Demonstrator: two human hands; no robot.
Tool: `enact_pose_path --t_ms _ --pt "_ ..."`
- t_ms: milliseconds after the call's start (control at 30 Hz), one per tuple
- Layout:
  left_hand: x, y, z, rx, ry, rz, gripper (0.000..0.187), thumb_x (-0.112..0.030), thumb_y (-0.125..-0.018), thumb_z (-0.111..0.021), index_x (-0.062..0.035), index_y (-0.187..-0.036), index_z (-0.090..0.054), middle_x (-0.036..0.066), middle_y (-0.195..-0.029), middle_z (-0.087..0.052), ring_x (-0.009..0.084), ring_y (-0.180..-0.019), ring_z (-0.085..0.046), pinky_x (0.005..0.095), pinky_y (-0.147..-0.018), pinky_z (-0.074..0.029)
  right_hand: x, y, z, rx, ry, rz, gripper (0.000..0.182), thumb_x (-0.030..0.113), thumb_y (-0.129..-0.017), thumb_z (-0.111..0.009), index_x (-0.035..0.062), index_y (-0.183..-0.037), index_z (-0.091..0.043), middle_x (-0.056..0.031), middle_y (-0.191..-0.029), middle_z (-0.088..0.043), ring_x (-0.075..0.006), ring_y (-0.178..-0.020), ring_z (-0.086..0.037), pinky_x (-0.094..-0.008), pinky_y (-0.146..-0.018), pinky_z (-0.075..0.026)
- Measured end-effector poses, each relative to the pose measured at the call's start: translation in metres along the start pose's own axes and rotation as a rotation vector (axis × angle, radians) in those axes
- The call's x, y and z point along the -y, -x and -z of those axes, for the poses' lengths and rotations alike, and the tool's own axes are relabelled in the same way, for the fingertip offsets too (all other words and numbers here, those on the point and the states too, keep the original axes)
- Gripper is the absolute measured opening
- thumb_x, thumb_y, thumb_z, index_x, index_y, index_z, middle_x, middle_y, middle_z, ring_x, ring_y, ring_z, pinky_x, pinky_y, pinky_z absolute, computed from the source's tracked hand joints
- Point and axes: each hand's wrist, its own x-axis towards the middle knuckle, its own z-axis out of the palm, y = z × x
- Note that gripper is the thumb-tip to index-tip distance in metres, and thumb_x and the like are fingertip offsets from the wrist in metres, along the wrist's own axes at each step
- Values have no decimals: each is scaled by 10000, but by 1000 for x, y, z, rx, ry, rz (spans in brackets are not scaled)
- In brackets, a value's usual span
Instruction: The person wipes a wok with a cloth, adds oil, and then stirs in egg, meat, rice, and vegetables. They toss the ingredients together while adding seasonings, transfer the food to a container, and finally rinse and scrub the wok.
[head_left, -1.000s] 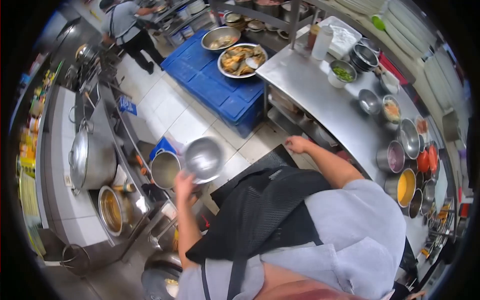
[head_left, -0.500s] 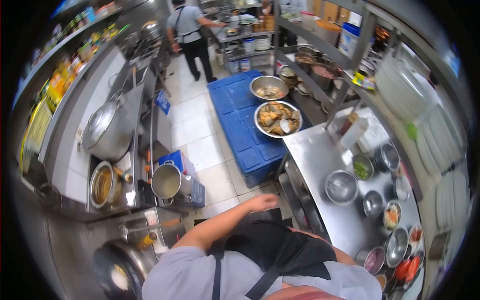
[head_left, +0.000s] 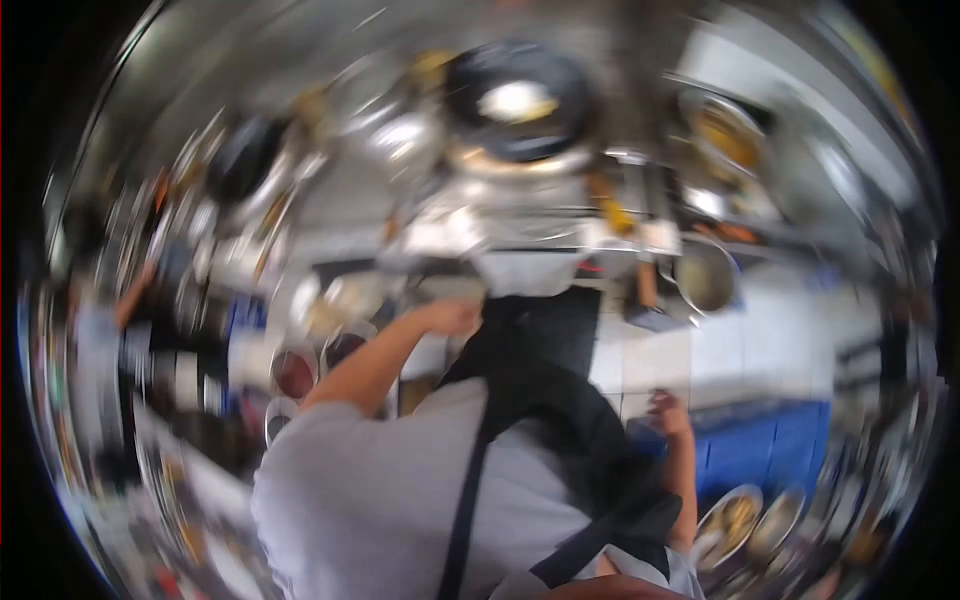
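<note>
Near the right hand [head_left: 669, 411]: a blue, panelled chest [head_left: 762, 440].

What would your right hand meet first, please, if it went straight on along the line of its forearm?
Past the floor tiles, the right hand would probably meet the wooden handle beside the metal pot first, though blur and unclear depth mean it might pass above.

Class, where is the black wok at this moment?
In the head view, the black wok is near top centre, beyond the left hand, with a blurred yellow handle to its lower right.
</note>
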Motion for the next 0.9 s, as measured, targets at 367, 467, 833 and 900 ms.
enact_pose_path --t_ms 367,467,833,900 --pt "-18 170 52 -1360 338 1155 308 -252 -829 -694 -18 -1011 -611 160 -798 -678 286 -736 -680 375 -678 -524 97 -301 99 -370 722 -202 798 236 -849 -652 91 -1497 -210 -257 -1312 -478 -372 -1150 -526 -401 -939 -457" --pt "-11 137 38 -1264 441 1149 340 -273 -812 -718 -9 -999 -613 179 -930 -660 321 -848 -660 398 -750 -516 3 -325 81 -328 495 -349 678 246 -869 -623 -12 -1412 -312 -248 -1150 -556 -357 -1050 -596 -456 -858 -511" --pt "48 119 151 -1504 90 935 168 -183 -874 -660 -25 -929 -670 126 -815 -660 216 -746 -604 348 -723 -484 208 -291 114 -399 -537 -457 263 61 -899 -517 65 -1161 -493 3 -646 -438 -104 -445 -427 -245 -370 -356" --pt "14 86 217 -1611 -174 953 156 -160 -899 -631 -12 -930 -668 121 -812 -666 225 -753 -620 331 -741 -490 198 -289 138 -342 -693 -313 330 46 -896 -521 68 -1220 -461 3 -658 -443 -100 -458 -436 -238 -383 -368"
